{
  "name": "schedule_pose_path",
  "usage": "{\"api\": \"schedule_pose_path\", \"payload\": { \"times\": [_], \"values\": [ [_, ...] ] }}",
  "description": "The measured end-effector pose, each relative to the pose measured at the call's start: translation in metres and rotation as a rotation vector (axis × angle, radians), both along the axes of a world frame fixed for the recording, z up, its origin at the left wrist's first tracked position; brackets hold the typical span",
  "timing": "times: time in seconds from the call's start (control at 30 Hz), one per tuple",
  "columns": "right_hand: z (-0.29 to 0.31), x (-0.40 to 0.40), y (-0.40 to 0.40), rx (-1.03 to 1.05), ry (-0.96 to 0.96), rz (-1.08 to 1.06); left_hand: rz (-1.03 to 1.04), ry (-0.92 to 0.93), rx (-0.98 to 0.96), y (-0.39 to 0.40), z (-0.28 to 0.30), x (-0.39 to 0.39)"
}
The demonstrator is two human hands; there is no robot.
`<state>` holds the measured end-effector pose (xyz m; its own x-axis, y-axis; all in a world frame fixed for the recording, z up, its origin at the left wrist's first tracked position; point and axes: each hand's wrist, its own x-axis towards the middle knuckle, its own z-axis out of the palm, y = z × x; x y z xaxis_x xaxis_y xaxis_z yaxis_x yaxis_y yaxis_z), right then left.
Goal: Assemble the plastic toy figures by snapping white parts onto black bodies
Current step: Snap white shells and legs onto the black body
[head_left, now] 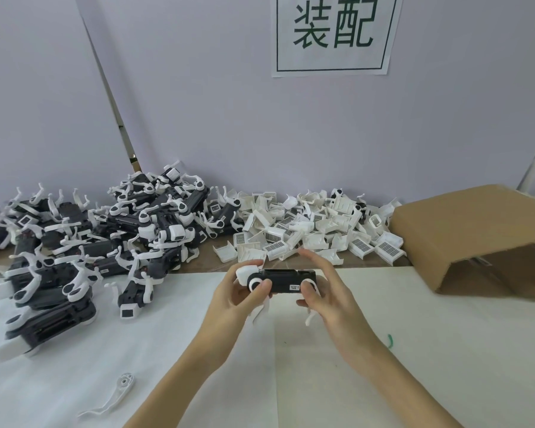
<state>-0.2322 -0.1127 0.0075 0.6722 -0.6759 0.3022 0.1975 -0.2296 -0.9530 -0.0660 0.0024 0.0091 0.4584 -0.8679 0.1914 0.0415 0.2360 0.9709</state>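
Black toy body point(288, 280) gripped at both ends above desk point(167, 350): left hand point(238, 299) and right hand point(328, 299), fingers curled. Body label unreadable. Wall sign point(334, 32) printed "装配".

Paper sign point(334, 34) on wall, top edge: green chars "装配", green border. Sticker on black body point(291, 281): illegible.
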Motion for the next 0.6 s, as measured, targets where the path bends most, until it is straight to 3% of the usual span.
{"api": "schedule_pose_path", "payload": {
  "times": [0.1,0.23,0.3,0.47,0.6],
  "values": [
    [0.001,-0.004,-0.008,0.014,0.035,0.09,0.068,-0.185,-0.053,0.003,0.005,-0.004],
    [-0.011,0.0,-0.007,0.113,0.039,0.247,0.292,-0.748,-0.194,0.004,0.005,-0.02],
    [-0.015,0.004,-0.001,0.156,0.035,0.29,0.364,-0.845,-0.254,0.002,0.006,-0.03],
    [-0.013,0.008,0.002,0.247,-0.035,0.252,0.339,-0.721,-0.198,0.002,0.008,-0.03],
    [-0.011,0.006,0.002,0.193,-0.018,0.18,0.147,-0.291,-0.098,0.001,0.011,-0.022]
  ]
}}
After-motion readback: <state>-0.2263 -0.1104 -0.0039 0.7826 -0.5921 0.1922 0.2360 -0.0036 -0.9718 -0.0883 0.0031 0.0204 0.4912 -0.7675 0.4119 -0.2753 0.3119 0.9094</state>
